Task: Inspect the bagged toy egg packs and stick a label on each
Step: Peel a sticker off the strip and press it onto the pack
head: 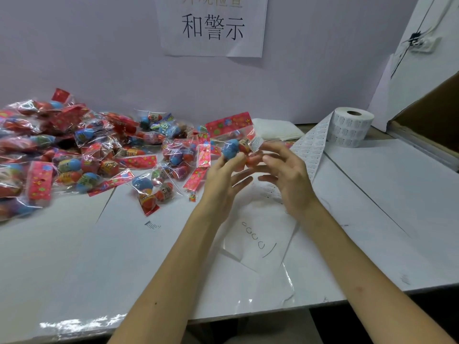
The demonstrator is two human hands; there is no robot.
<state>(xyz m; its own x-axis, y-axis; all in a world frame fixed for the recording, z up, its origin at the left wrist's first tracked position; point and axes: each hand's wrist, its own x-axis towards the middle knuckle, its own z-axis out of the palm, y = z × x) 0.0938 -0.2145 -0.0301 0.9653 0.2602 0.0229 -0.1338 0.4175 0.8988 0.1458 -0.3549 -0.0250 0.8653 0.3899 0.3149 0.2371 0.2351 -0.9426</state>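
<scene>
**A:** Where is the pack?

**B:** The toy egg pack is held up above the table, at the middle of the scene, between both hands. It is a crinkly clear bag with a flat red printed header card across the top. A rounded blue egg and a red egg are inside. A small white label sits on the bag's right side.

**A:** And the fingers?

**B:** The left hand pinches the bag at the blue egg with thumb and upper fingers, and its lower fingers stick out straight and apart. The right hand has bent, spread fingers whose tips reach the red egg and the label. Whether they pinch the pack cannot be told.

**A:** What lies around it?

**B:** To the left, a loose pile of packs, glossy and wrinkled, spreads across the far left of the smooth white table. To the far right stands a thick cylindrical label roll with a cardboard core. Its strip of small printed labels trails towards the person, passing behind the right hand. A folded white cloth-like square lies just left of the roll. Near the person, under the forearms, lies a flat clear plastic bag with pen marks. A paper sign hangs on the far wall, and a brown cardboard box edges in at the right.
</scene>
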